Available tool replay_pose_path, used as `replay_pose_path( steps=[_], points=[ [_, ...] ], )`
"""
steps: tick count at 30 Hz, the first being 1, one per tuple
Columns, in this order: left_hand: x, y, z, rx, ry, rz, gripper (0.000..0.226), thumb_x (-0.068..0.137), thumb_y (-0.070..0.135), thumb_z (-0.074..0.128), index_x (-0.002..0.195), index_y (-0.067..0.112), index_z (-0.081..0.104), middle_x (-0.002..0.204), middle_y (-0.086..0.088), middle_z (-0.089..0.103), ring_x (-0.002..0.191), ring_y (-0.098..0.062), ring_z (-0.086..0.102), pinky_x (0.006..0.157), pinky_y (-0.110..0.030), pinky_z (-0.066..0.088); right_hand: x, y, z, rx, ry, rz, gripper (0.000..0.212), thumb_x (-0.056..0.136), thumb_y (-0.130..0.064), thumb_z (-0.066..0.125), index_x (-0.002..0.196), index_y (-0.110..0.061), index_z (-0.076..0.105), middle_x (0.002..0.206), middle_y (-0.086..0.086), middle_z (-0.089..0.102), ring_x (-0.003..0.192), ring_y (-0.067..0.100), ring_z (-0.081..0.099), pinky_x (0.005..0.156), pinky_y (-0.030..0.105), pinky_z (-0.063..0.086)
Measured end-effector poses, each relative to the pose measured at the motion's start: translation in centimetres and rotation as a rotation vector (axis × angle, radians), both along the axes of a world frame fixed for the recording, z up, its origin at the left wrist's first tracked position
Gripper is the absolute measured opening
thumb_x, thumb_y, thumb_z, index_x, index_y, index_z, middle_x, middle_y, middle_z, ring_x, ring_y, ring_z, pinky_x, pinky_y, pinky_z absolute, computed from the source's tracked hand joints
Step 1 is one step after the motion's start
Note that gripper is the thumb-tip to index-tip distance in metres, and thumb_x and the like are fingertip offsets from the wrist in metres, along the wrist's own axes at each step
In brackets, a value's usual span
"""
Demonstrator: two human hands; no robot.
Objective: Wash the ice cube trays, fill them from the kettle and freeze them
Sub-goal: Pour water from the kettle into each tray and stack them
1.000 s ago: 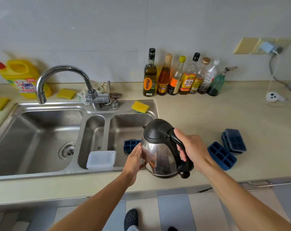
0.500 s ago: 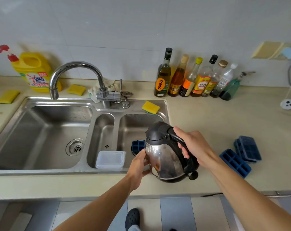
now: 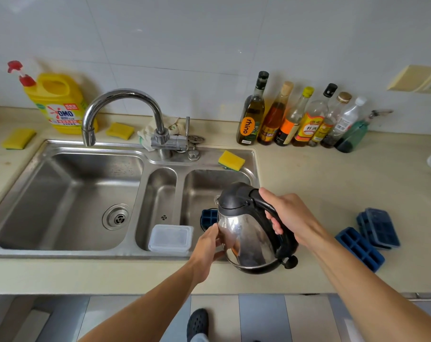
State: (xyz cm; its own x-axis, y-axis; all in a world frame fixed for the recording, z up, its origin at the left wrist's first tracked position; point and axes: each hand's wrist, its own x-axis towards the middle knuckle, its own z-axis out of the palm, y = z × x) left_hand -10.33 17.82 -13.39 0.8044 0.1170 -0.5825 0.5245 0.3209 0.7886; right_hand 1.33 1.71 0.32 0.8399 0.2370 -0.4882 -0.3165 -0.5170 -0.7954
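Kettle (image 3: 249, 233) hangs over near edge of right basin (image 3: 209, 183), spout leaning toward blue tray (image 3: 208, 216) down inside, guessing so spills drain off. Right hand (image 3: 291, 213) fingers wrapped round handle, takes weight. Left hand (image 3: 209, 245) fingers flat on steel side, gripping nothing, just steadies aim. Spare trays (image 3: 372, 235) parked right on counter (image 3: 333, 188), handy.
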Motion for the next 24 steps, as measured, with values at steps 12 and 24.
replay_pose_path(
  steps=[12,24],
  points=[
    [0.2,0.2,0.6,-0.010,0.068,0.032,0.045,0.108,0.028,0.033,0.076,0.019,0.064,0.099,-0.009,0.076,0.098,-0.018,0.071,0.075,-0.029,0.055,0.0,0.0,-0.2,-0.002,0.015,-0.012,0.059,0.090,-0.057,0.065,0.051,-0.013,0.060,0.046,0.009,0.049,0.039,0.021,0.041,0.048,0.027,0.041],
    [0.4,-0.7,1.3,-0.052,0.084,0.098,0.036,0.106,0.025,0.037,0.087,0.012,0.065,0.107,-0.017,0.073,0.108,-0.032,0.067,0.096,-0.048,0.056,0.1,-0.9,0.4,-0.004,-0.006,0.006,0.058,0.091,-0.055,0.064,0.055,-0.010,0.059,0.044,0.005,0.048,0.039,0.020,0.041,0.049,0.028,0.042]
  ],
)
